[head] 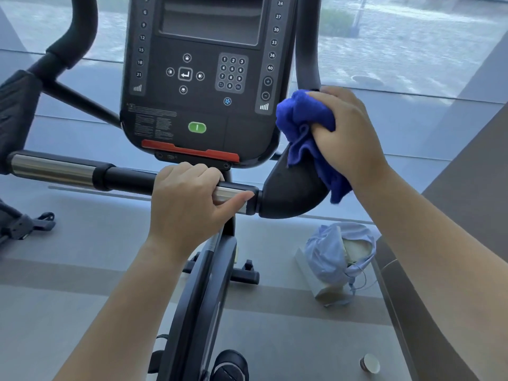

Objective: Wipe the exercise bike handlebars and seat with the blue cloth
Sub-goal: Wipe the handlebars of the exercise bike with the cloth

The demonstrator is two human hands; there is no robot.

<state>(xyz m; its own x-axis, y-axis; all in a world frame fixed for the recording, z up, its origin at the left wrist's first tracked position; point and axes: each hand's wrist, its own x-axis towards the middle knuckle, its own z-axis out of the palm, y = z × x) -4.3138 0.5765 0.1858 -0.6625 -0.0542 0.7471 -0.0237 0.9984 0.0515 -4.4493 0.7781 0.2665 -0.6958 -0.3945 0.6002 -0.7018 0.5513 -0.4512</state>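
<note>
Two bare hands shown at exercise bike handlebars (123, 178), below console (203, 78). Left hand (189, 204) wrapped over horizontal bar, grip closed round it, thumb laid along metal section. Blue cloth (302, 125) bunched in right hand (349, 138), grip closed on it, held against right upright bar above black pad (286, 193); loose end draped over pad. Pale blue bag (330, 254) seen on floor

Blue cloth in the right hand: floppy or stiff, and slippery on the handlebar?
Likely floppy: the blue cloth bunches in the right hand and its loose end hangs in folds by the handlebar pad. Probably light: one hand's grip alone holds it. Its fuzzy pile looks grippy rather than slippery.
</note>
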